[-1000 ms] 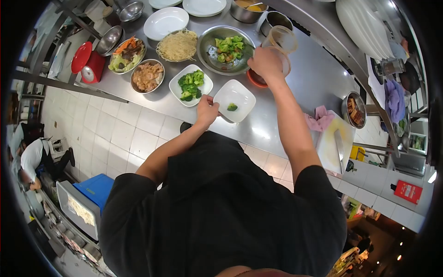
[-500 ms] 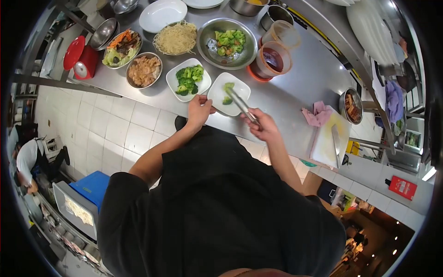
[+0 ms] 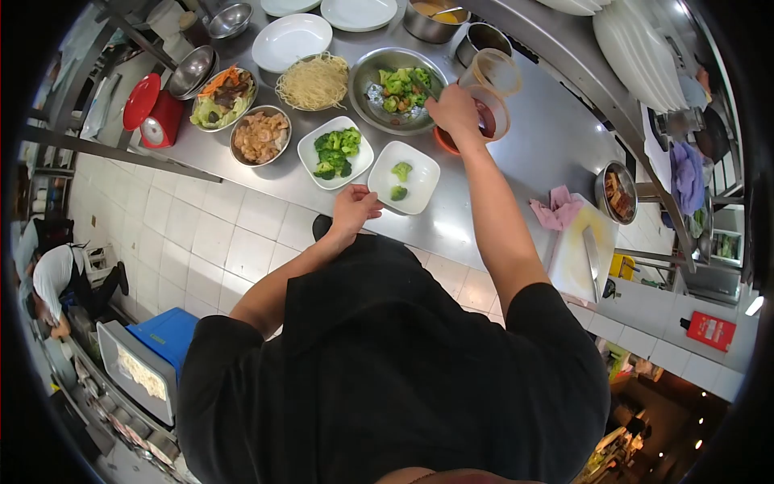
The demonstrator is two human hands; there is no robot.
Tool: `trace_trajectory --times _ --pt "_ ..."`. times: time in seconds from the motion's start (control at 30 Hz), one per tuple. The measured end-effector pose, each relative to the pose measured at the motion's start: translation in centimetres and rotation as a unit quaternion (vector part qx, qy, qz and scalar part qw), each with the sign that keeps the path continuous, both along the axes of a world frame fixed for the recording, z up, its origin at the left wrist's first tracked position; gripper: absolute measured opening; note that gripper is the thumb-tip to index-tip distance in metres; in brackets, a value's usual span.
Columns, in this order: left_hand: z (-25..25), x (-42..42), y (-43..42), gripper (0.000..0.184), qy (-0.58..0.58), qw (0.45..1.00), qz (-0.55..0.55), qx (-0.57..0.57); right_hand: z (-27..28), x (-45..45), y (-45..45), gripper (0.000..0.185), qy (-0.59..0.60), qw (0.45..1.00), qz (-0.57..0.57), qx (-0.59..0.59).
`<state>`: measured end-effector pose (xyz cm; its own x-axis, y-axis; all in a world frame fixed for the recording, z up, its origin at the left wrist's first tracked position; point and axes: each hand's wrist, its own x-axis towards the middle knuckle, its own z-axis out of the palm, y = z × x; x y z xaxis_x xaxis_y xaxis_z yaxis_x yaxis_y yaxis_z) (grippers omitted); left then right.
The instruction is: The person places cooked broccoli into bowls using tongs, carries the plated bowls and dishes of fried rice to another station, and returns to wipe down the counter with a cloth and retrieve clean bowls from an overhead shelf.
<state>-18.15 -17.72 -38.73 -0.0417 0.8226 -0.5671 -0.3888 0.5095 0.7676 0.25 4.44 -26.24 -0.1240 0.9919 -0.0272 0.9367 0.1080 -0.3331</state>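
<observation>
My left hand is at the table's front edge, its curled fingers on the near left corner of a white square dish. In that dish lie two small broccoli florets, apart from each other. A second white square dish, fuller of broccoli, sits just to its left. My right hand is closed at the right rim of a steel bowl that contains broccoli pieces. The tongs in that hand are mostly hidden by it.
Around the back stand noodles, a bowl of pale meat pieces, a salad bowl and white plates. Plastic tubs are beside my right hand. A knife lies on a cutting board at right.
My right hand has moved from above the near white dish, up and away to the steel bowl. Both florets now lie in that dish. My left hand stays at its corner.
</observation>
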Motion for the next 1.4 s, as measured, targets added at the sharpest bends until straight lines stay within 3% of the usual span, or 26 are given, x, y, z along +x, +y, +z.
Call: trace_trajectory --times 0.17,0.23,0.3,0.37,0.43,0.47,0.53,0.57,0.67,0.8,0.87,0.93,1.03,1.13,1.17,1.2,1.3,1.4 --pt "0.5 0.1 -0.2 0.028 -0.008 1.0 0.007 -0.001 0.0 -0.1 0.3 0.039 0.008 1.0 -0.001 0.013" --pt "0.5 -0.1 0.0 0.029 -0.01 1.0 -0.002 -0.004 1.8 2.7 -3.1 0.04 0.09 0.995 0.01 0.034" --pt "0.3 -0.1 -0.4 0.029 -0.012 1.0 -0.011 -0.007 5.3 5.2 -8.2 0.04 0.203 0.966 -0.067 -0.147" --pt "0.2 -0.2 -0.1 0.029 -0.02 1.0 -0.008 -0.011 4.8 7.4 -13.5 0.036 0.293 0.91 -0.154 -0.248" --pt "0.2 -0.4 -0.1 0.029 -0.03 0.999 -0.007 -0.013 0.7 10.1 -17.5 0.032 0.177 0.971 -0.042 -0.153" --pt "0.2 -0.5 -0.1 0.03 -0.036 0.999 -0.007 -0.016 -0.5 10.1 -18.8 0.032 0.177 0.971 -0.043 -0.153" --pt "0.3 -0.6 -0.2 0.031 -0.037 0.999 -0.012 -0.022 -2.1 9.1 -20.9 0.03 -0.048 0.997 0.053 0.029" --pt "0.5 -0.5 0.0 0.031 -0.039 0.999 -0.013 -0.025 -1.6 8.6 -21.2 0.03 -0.047 0.997 0.049 0.032" --pt "0.3 -0.2 0.0 0.031 -0.034 0.999 -0.019 -0.021 1.9 7.6 -20.4 0.032 -0.051 0.998 0.039 -0.005" --pt "0.1 0.1 0.1 0.032 -0.042 0.999 -0.009 -0.018 4.4 6.1 -13.5 0.036 0.035 0.999 0.02 0.001" --pt "-0.1 0.3 0.1 0.033 -0.042 0.999 -0.009 -0.017 2.5 4.3 -8.0 0.04 0.162 0.986 0.043 -0.018" --pt "-0.2 0.5 0.1 0.031 -0.043 0.999 -0.003 -0.013 -0.5 2.0 -3.1 0.041 0.062 0.997 0.029 0.018" --pt "0.0 0.3 0.0 0.032 -0.043 0.999 0.002 -0.013 -3.1 -0.1 1.4 0.041 0.025 0.998 0.05 -0.015" --pt "0.1 0.1 0.0 0.034 -0.041 0.999 -0.001 -0.012 -1.8 0.6 0.2 0.042 0.054 0.995 0.067 0.041" --pt "0.1 0.2 -0.2 0.034 -0.04 0.999 0.0 -0.01 -0.6 1.4 -1.0 0.042 0.052 0.996 0.069 0.038" --pt "0.0 0.2 -0.1 0.034 -0.043 0.999 0.002 -0.013 1.0 2.6 -2.9 0.04 0.128 0.991 0.038 -0.026" --pt "0.1 -0.2 -0.5 0.031 -0.064 0.998 0.011 -0.018 3.6 5.0 -11.0 0.03 0.352 0.913 -0.078 -0.193" --pt "0.4 -0.7 -0.2 0.029 -0.129 0.991 0.025 -0.024 0.5 5.8 -18.7 0.027 0.463 0.788 -0.183 -0.363"
